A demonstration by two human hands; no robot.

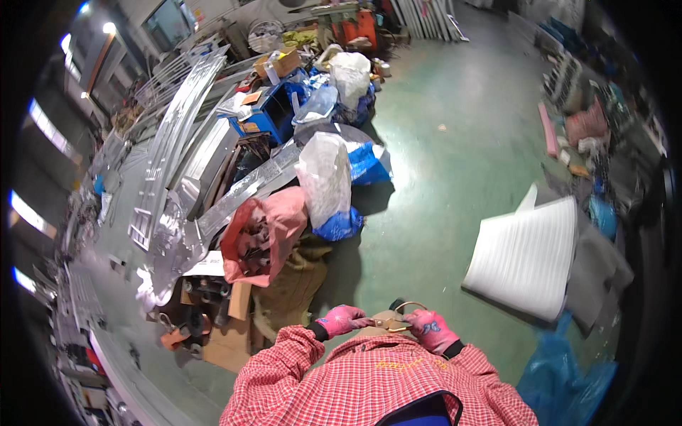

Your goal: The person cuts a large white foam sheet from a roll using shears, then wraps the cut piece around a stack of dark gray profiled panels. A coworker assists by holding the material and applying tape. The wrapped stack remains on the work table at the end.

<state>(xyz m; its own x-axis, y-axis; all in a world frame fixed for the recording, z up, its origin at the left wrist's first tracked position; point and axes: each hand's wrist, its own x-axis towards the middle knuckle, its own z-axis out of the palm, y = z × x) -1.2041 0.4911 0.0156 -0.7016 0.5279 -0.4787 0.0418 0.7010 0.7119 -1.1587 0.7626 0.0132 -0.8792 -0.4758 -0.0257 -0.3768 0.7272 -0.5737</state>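
Note:
My left hand (343, 321), in a pink patterned glove with a dark cuff, is at the lower middle, in front of my red checked clothing. Its fingers are closed at the left end of a metal tool that looks like scissors (384, 322). My right hand (432, 331), gloved alike, holds the tool's brass-coloured loop handles on the other side. The blades are largely hidden, so how far they are apart is unclear. Just below the tool is a tan rounded thing, partly covered by the clothing.
A pink sack (285, 223), a white sack (324, 175) and a cardboard box (226, 343) stand left. Metal profiles (186, 101) lie beyond them. White foam sheeting (525, 255) and a blue plastic bag (559, 373) are right, on the green floor (426, 229).

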